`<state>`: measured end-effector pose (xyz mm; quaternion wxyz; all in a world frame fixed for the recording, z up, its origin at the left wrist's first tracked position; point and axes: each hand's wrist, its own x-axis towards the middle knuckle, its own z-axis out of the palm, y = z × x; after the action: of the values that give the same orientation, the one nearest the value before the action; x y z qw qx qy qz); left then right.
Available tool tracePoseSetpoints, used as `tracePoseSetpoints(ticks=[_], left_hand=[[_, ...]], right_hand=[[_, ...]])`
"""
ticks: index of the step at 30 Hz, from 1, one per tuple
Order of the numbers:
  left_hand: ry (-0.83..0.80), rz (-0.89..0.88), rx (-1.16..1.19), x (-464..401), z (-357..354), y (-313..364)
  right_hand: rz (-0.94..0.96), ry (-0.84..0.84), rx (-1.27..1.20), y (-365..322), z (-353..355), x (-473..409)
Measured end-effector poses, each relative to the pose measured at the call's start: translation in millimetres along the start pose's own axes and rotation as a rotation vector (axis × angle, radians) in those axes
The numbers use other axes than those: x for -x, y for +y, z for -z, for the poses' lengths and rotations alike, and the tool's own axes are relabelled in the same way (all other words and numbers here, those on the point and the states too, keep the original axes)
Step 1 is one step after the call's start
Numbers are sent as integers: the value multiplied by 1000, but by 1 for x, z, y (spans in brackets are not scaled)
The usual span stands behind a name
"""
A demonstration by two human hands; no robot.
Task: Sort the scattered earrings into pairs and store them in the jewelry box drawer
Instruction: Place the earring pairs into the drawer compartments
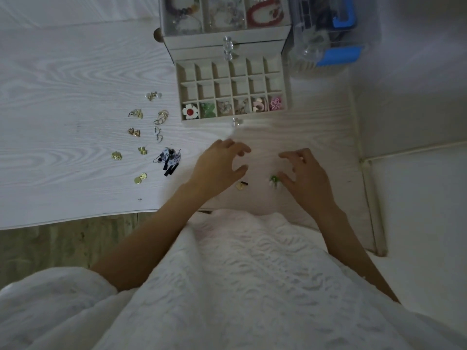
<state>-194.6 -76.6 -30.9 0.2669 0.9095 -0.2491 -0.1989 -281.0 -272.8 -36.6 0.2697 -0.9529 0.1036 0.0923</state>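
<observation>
The jewelry box (227, 44) stands at the back of the white table, its bottom drawer (185, 87) pulled out. The drawer's front row of compartments holds earrings, among them a white flower with a red centre (189, 111) and a pink flower (275, 103). Several gold earring pairs (136, 113) lie grouped on the table to the left, with a blue-and-white tasselled pair (168, 157). My left hand (219, 165) hovers with fingers spread over a gold and black earring (241, 185). My right hand (303, 173) is open beside a green and white earring (275, 181).
A clear plastic container (328, 34) with blue parts stands right of the box. The box's top tray holds bracelets (264, 11). The table's front edge (101, 215) runs just in front of my arms, and a wall corner (361, 157) closes the right side.
</observation>
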Motion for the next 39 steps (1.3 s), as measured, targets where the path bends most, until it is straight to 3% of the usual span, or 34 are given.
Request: tracePoseSetpoints(ticks=[3,9,20,30,36,39], left_hand=[[-151,-23,-129,16,-15,-6],[-205,-58,-91,19,-32,2],[-82,-12,-20,20,-30,5],[-8,68,-124,-3,-6,-6],[-22,65,15,-7,7,-23],[132,47,113,-13,22,-33]], right_hand=[[-75,-69,-48,1,-17,14],[-75,-6,-37,-13,-33,13],[-20,86,-91,-13,-32,11],[101,19,-12,-40,-32,-37],[166,-18,55,-47,-26,-60],[163,-25,43,-47,-23,-68]])
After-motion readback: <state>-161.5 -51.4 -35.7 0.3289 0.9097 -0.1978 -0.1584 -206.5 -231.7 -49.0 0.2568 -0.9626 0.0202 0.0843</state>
